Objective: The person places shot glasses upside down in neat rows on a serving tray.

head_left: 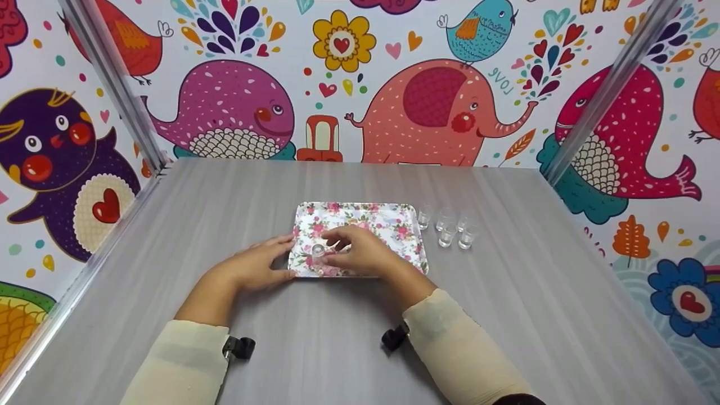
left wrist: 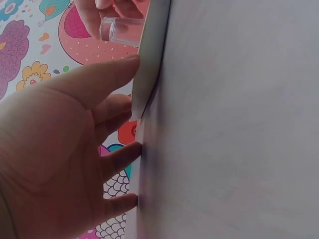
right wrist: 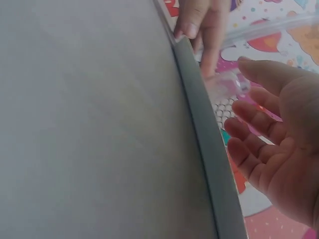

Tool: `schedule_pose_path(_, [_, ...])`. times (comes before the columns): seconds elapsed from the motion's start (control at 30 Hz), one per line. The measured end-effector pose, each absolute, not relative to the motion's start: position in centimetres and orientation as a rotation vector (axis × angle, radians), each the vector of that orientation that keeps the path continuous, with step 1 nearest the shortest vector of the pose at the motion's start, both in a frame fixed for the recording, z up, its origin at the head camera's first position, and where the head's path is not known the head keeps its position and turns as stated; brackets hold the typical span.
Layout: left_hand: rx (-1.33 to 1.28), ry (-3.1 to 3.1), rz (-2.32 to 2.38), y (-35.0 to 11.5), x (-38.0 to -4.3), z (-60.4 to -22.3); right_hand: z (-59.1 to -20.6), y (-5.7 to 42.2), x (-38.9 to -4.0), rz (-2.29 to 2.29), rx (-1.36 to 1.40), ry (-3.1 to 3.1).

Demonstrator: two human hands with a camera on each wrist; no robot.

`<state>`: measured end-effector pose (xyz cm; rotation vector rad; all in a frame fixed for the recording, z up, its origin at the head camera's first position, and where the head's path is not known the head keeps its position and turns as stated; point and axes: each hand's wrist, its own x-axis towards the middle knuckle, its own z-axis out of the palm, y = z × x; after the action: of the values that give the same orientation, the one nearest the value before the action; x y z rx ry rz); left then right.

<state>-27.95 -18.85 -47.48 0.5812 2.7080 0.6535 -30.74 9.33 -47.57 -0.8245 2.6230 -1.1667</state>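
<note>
A tray with a floral print (head_left: 388, 216) lies on the table, and one small clear glass (head_left: 318, 254) stands near its front left corner. In the left wrist view the glass (left wrist: 124, 31) has its thick end upward. My right hand (head_left: 363, 250) is over the tray beside this glass. Thumb and loosely bent fingers are spread apart around the glass top in the right wrist view, without pinching it. My left hand (head_left: 256, 263) rests at the tray's left edge, its thumb by the front corner and its other fingers stretched along the side, fingertips down at the table.
Several more small clear glasses (head_left: 447, 235) stand grouped on the table just right of the tray. The grey table (head_left: 315, 349) ends at a back wall (head_left: 349, 129) with cartoon animals, and metal posts (head_left: 115, 73) rise at both back corners.
</note>
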Motion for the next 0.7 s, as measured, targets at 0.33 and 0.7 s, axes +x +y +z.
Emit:
schedule_pose_path(0.33, [0.571, 2.71, 0.648, -19.0, -28.0, -47.5, -47.1, 13.1, -30.8, -1.179, -0.723, 2.658])
schedule_pose_path(0.7, [0.578, 2.701, 0.652, -18.7, -27.9, -47.4, -46.6, 19.0, -30.6, -1.202, -0.58, 2.794])
